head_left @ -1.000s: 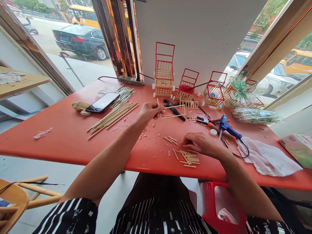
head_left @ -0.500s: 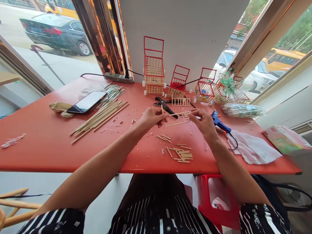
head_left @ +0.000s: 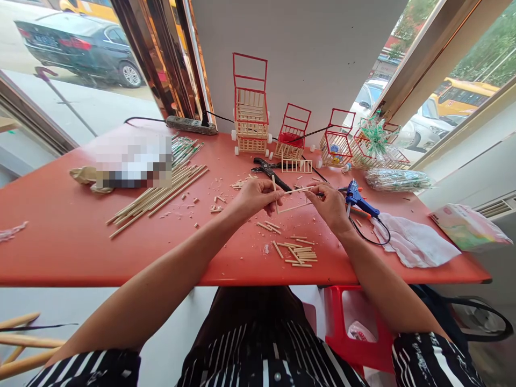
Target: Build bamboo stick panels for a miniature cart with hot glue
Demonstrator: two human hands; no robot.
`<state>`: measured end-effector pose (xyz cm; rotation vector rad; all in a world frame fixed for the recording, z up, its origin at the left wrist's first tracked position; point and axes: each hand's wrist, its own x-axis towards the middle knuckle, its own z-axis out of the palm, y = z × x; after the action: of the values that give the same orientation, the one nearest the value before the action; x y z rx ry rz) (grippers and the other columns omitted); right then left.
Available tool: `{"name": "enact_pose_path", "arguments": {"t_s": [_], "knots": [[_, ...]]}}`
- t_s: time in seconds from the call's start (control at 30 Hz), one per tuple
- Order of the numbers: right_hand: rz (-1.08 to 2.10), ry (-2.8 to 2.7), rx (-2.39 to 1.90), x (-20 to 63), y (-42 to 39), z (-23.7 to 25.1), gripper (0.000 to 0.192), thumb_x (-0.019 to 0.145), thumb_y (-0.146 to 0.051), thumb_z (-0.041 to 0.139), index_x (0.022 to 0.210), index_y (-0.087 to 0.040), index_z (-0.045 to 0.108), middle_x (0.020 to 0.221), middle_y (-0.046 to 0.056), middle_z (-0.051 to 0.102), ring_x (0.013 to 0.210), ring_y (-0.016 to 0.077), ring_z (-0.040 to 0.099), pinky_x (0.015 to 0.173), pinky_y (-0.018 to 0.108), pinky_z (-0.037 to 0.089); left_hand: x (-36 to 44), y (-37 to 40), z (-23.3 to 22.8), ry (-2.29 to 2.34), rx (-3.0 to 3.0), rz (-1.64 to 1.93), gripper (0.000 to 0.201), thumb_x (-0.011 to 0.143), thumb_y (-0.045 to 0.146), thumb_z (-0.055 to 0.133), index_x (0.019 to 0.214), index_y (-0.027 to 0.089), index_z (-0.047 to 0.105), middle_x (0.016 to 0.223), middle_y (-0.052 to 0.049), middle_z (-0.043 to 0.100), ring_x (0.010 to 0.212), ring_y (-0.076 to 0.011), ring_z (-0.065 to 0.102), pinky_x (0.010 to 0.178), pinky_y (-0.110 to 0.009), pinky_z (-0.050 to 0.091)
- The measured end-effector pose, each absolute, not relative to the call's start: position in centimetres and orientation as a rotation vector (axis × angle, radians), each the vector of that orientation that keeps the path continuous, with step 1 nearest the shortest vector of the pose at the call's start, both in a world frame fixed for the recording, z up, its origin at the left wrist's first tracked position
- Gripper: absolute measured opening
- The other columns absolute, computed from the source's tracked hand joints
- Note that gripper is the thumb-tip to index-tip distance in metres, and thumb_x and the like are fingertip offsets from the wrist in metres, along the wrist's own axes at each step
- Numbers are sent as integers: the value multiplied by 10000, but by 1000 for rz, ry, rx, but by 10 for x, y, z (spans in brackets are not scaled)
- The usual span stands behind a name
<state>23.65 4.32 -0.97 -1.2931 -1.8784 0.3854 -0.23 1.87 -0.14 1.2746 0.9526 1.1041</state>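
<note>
Wooden sticks make up the small open frame (head_left: pixel 291 199) that I see held between both hands, lifted just above the red counter (head_left: pixel 72 236). The left hand (head_left: pixel 253 198) is closed in a pinch on the frame's left upright; the right hand (head_left: pixel 331 205) is closed on the ends of its two long rails, so each side is steadied and the piece stays square where I can look straight down on it.

Just below the hands lies a loose heap of short cut sticks (head_left: pixel 300 257), close enough to pick from. Left of the left hand, a bundle of long uncut sticks (head_left: pixel 159 194) lies well apart, beside a blurred flat object. Right of the right hand rests a blue glue gun (head_left: pixel 358 200), nozzle tipped down to the counter and cord trailing toward a white cloth (head_left: pixel 415 246). Beyond the hands sit black cutters (head_left: pixel 268 170), a finished ladder-like panel (head_left: pixel 296 166), and a row of red-framed stick carts (head_left: pixel 250 119) against the wall.
</note>
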Motion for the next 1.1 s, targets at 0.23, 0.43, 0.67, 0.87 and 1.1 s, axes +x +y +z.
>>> {"name": "enact_pose_path", "arguments": {"t_s": [0.23,0.43,0.67,0.87,1.1], "knots": [[321,-1828,-1314,241,45,-7,316,994,-503,608,864,-230,697,1059,109,806,890,246,694,818,371,517,1,18,3,990,1300,1086,259,815,241,890,725,127,676,597,-22,697,438,-95,596,411,-205,526],[174,-1923,-1288,241,47,-11,427,1002,-593,588,801,-228,684,960,102,796,889,253,692,877,387,519,1,16,6,1025,1303,1070,221,864,135,825,717,117,661,592,-10,695,435,-90,606,418,-195,530],[151,-1907,-1270,238,46,-15,370,1017,-517,588,826,-224,708,967,98,801,897,247,705,846,367,518,1,14,10,1034,1282,1066,211,880,77,794,723,109,657,575,-1,684,425,-90,606,417,-195,530],[199,-1929,-1369,237,48,-20,251,976,-416,641,842,-215,709,923,83,797,838,231,697,815,355,513,4,10,17,1063,1271,1052,251,924,-7,685,703,104,647,526,17,649,399,-77,585,411,-176,513],[339,-1934,-1463,236,48,-21,86,924,-282,678,862,-226,662,878,56,808,810,225,742,792,342,518,2,10,16,1052,1273,1063,258,892,21,751,673,107,645,511,16,645,395,-75,574,410,-174,503]]}}
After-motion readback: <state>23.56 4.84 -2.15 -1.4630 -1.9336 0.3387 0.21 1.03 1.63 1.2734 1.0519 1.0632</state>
